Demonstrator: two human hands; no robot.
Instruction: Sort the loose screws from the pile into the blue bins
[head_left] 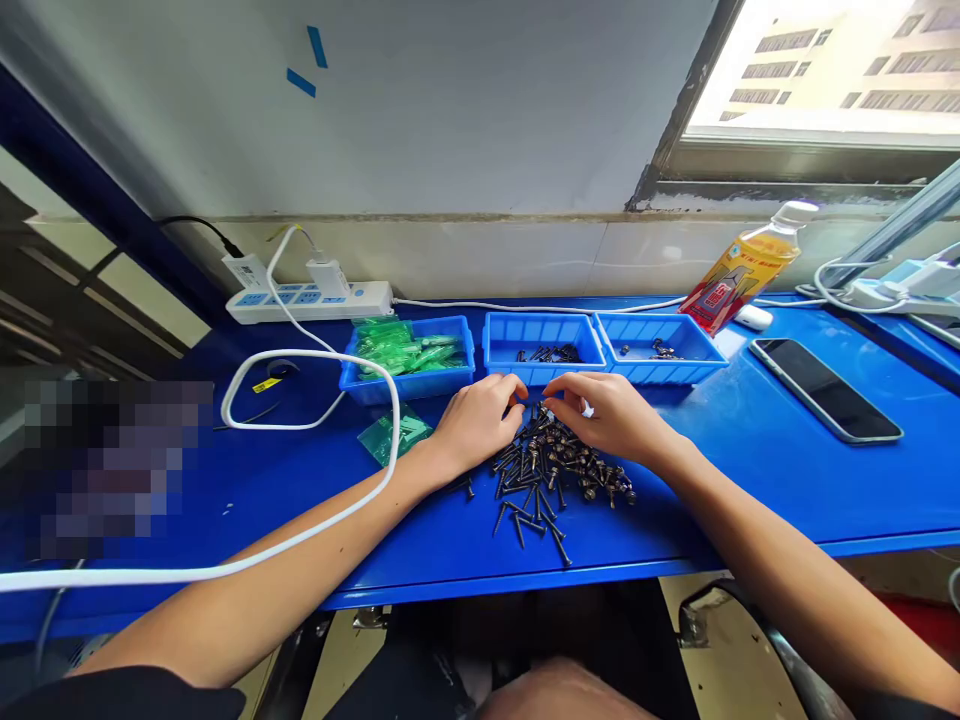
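Observation:
A loose pile of dark screws [536, 470] and small round-headed fasteners lies on the blue table. At its upper left edge is my left hand [484, 415], fingers curled and closed; what they hold is hidden. My right hand [592, 405] is over the top of the pile, thumb and fingertips pinched together, their contents too small to name. Just beyond the hands stands a blue bin [544, 372] with some dark screws inside. The blue bin to its right [660, 370] has a few small fasteners. A third blue bin [442, 385] at the left is filled with green plastic bags [405, 350].
A green bag [396, 434] lies left of my left hand. White cable [395, 420] loops across my left forearm. Behind are a power strip [311, 302] and a drink bottle [742, 270]; a phone [825, 390] lies at the right. The table's front edge [600, 575] is near me.

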